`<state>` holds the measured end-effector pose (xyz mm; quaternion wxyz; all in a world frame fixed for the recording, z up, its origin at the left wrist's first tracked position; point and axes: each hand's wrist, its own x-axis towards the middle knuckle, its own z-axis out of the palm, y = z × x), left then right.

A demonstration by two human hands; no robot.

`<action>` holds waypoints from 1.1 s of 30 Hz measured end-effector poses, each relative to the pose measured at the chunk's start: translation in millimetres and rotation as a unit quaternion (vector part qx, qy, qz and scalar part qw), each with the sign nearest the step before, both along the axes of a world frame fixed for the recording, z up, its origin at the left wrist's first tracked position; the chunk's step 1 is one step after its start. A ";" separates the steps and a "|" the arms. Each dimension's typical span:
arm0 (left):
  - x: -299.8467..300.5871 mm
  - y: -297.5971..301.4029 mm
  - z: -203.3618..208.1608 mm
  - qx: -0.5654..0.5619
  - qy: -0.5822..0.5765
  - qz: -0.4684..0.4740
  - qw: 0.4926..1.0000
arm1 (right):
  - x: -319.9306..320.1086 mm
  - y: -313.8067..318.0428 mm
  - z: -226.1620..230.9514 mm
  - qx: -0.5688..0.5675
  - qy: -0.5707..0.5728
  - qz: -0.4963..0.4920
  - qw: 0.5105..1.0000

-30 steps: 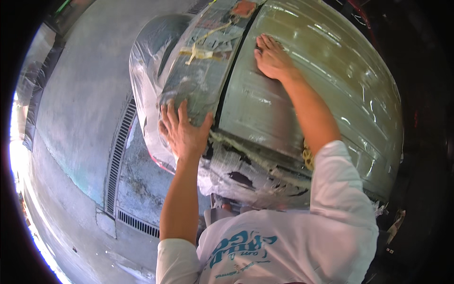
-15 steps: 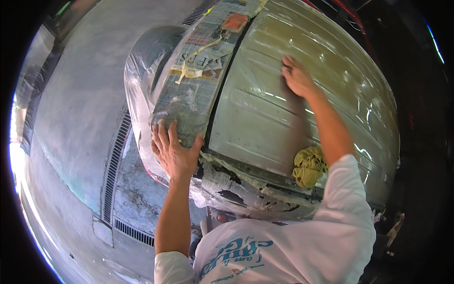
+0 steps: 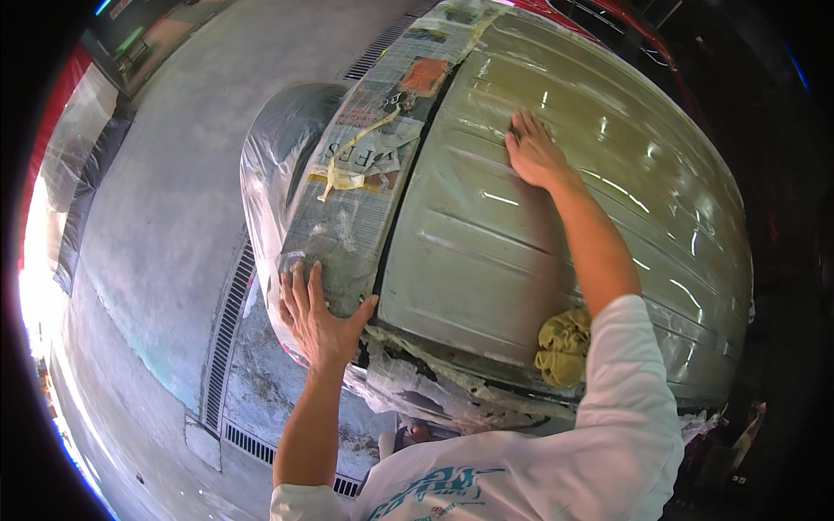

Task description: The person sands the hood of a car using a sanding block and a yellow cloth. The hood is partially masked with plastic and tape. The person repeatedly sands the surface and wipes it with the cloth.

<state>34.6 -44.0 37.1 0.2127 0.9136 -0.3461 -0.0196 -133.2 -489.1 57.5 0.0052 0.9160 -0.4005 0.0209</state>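
My right hand [image 3: 536, 151] rests on a wide, ribbed, grey-beige vehicle roof panel [image 3: 469, 269] with a wet-looking sheen. Its fingers are stretched out and nothing shows in it. My left hand [image 3: 320, 321] is spread open at the near corner of the newspaper masking [image 3: 334, 230], which runs along the roof's left side. A dark gap separates this paper from the panel. A crumpled olive-yellow cloth [image 3: 562, 347] lies at the panel's near edge, beside my right upper arm.
Clear plastic film [image 3: 276, 148] wraps the vehicle's left side. Torn masking [image 3: 426, 382] hangs along the near edge. Loose tape [image 3: 347, 180] sticks up from the newspaper. Below on the left is a grey floor [image 3: 165, 200] with a drain grate [image 3: 228, 334]. Red bodywork [image 3: 625, 22] shows at the far side.
My right hand has slid farther away over the panel, its fingers now straighter. My left hand keeps its place on the newspaper corner. The whole view has shifted slightly.
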 end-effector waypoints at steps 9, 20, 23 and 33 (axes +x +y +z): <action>2.7 -3.2 -6.7 -0.008 -0.015 -0.002 1.000 | 36.8 -63.3 -5.5 0.034 -0.055 -0.024 0.998; -0.4 -14.1 -3.0 -0.016 -0.011 -0.020 1.000 | 89.0 -63.8 -17.7 -0.125 -0.089 -0.076 0.985; 5.0 -7.3 -10.6 -0.014 -0.028 -0.011 0.999 | 63.4 -65.5 -9.7 -0.017 -0.156 -0.083 0.984; -1.2 -5.0 -7.3 -0.012 -0.015 0.003 1.000 | -194.4 -96.3 -20.5 -0.163 -0.048 -0.350 0.921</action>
